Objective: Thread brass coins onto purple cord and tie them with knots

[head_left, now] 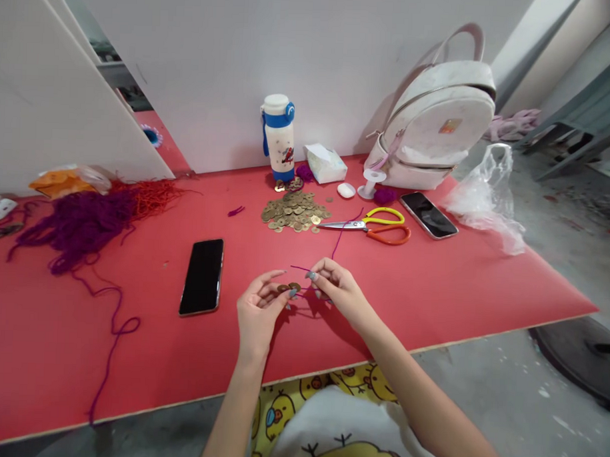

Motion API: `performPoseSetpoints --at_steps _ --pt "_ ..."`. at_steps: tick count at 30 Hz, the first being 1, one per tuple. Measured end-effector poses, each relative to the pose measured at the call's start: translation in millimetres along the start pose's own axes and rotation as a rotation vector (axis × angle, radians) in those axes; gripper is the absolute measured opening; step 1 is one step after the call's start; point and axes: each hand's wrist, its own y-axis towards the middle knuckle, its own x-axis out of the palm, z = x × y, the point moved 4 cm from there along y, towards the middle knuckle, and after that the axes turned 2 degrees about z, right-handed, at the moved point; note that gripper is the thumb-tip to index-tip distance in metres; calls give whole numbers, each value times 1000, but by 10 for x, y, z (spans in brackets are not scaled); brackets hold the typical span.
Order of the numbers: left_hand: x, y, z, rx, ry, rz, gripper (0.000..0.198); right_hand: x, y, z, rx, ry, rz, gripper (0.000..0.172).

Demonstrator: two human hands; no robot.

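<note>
Over the red table (458,280), my left hand (259,307) pinches a couple of brass coins (289,288) between thumb and fingertips. Just right of it, my right hand (335,289) pinches a thin purple thread (340,240) that runs from the coins toward the scissors. Both hands are closed in pinches and almost touch each other. A pile of several brass coins (293,211) lies farther back at the table's middle.
Black phone (202,275) lies left of my hands. Yellow and orange scissors (380,226), a second phone (428,214), white spool (372,182), tissue pack (326,162), bottle (279,137) and white backpack (438,126) stand behind. Purple and orange yarn (85,217) heaps at left. Plastic bag (489,191) at right edge.
</note>
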Motion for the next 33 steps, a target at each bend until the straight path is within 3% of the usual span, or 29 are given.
performPoseSetpoints --at_steps 6,18,23,33 --pt "14 -8 9 -49 -41 -41 56 21 -28 -27 12 -7 -44 32" --pt "70 -7 -41 -90 -45 -194 33 20 -46 -130 -74 -262 -219 22" --pt "63 -10 -25 -71 6 -163 12 -14 -44 -175 -117 -386 -175 14" --pt "42 0 -26 -26 -2 -117 11 -13 -13 -176 -243 -513 -41 14"
